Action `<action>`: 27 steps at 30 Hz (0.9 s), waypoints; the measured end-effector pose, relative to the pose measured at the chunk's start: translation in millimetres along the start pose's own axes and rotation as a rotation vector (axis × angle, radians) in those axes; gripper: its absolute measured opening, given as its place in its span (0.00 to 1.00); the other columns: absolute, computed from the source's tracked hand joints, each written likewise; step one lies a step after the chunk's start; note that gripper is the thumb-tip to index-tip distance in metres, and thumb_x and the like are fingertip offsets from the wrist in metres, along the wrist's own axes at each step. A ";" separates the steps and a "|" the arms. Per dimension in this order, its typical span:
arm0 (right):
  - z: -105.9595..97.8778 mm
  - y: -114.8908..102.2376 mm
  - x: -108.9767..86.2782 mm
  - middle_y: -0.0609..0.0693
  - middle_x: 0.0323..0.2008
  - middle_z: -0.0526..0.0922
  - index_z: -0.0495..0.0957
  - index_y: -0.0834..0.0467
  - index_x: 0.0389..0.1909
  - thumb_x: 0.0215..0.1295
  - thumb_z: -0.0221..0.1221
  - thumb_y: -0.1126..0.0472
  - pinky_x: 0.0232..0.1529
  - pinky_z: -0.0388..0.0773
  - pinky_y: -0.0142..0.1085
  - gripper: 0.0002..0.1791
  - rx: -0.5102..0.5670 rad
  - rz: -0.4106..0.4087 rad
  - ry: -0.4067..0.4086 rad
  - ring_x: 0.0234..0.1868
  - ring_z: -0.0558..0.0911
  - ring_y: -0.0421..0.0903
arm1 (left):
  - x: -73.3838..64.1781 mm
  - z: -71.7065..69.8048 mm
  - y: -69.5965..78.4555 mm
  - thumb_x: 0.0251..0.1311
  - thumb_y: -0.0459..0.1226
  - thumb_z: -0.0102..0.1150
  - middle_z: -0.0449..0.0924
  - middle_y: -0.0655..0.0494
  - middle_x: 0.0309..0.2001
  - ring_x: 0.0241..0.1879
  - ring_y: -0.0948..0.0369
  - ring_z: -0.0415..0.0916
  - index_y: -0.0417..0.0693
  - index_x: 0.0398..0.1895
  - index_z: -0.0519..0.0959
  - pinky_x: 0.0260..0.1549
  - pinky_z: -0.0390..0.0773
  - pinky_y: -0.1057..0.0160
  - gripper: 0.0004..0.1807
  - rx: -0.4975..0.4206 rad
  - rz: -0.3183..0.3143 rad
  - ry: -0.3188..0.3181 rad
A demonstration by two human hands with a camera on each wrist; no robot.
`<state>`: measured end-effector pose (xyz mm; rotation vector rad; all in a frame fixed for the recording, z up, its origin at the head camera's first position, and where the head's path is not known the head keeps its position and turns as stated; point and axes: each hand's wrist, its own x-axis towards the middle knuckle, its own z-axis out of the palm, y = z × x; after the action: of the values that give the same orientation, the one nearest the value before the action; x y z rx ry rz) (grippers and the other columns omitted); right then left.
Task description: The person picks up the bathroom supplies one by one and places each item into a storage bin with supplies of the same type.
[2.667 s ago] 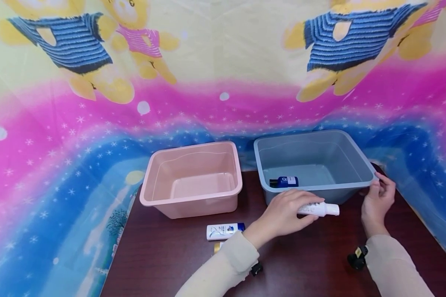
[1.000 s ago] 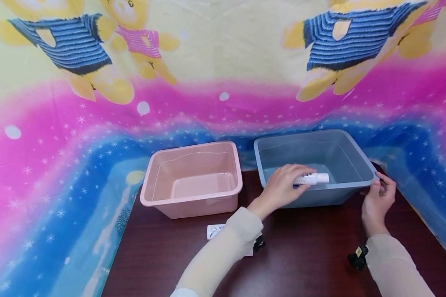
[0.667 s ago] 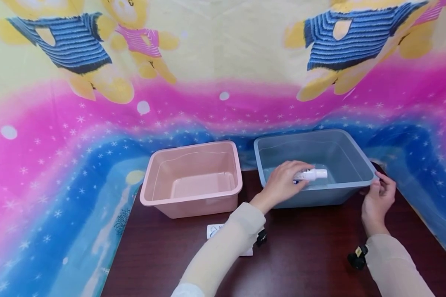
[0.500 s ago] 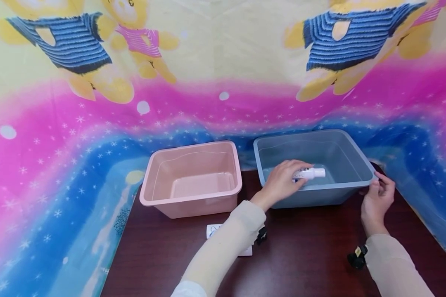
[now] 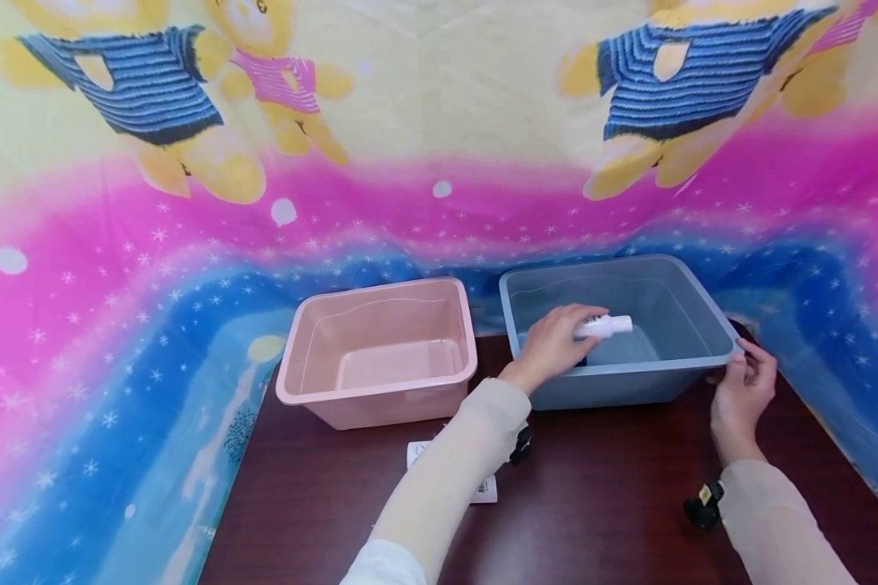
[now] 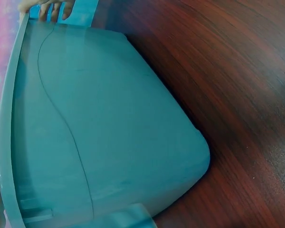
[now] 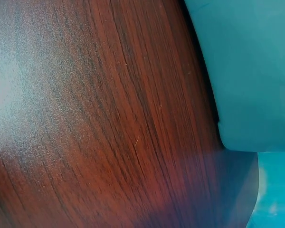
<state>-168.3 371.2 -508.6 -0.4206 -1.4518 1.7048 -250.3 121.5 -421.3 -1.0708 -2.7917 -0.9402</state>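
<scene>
My left hand [image 5: 556,340] grips a small white bottle [image 5: 610,326], its cap pointing right, over the inside of the blue-grey plastic basin [image 5: 615,386]. Whether the bottle touches the basin floor cannot be seen. Beneath that hand a sliver of a dark blue bottle [image 5: 581,361] shows inside the basin; the rest is hidden. My right hand [image 5: 745,398] holds the basin's front right corner at the rim. Its fingers [image 6: 55,12] appear at the top of the left wrist view.
A pink basin [image 5: 380,394] stands to the left on the dark wooden table [image 5: 593,504]. Under my left forearm, a white bottle [image 5: 417,452] and another white labelled item [image 5: 486,490] lie partly covered. A patterned cloth [image 5: 439,219] hangs behind both basins.
The left hand has carried the white bottle from in front of the blue-grey basin over its rim and farther back inside, covering most of the dark blue bottle. The right hand stays put.
</scene>
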 end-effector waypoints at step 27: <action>-3.6 2.3 0.8 0.46 0.46 0.78 0.75 0.56 0.59 0.73 0.51 0.66 0.29 0.73 0.22 0.16 -0.019 0.038 -0.018 0.37 0.76 0.37 | 5.8 8.0 -9.8 0.66 0.46 0.62 0.75 0.65 0.61 0.51 0.70 0.72 0.65 0.66 0.74 0.47 0.74 0.69 0.25 0.047 -0.035 -0.048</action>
<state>-167.1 374.2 -511.5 -0.4466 -1.4831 1.7303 -259.2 123.5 -431.8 -1.0561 -2.8648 -0.8588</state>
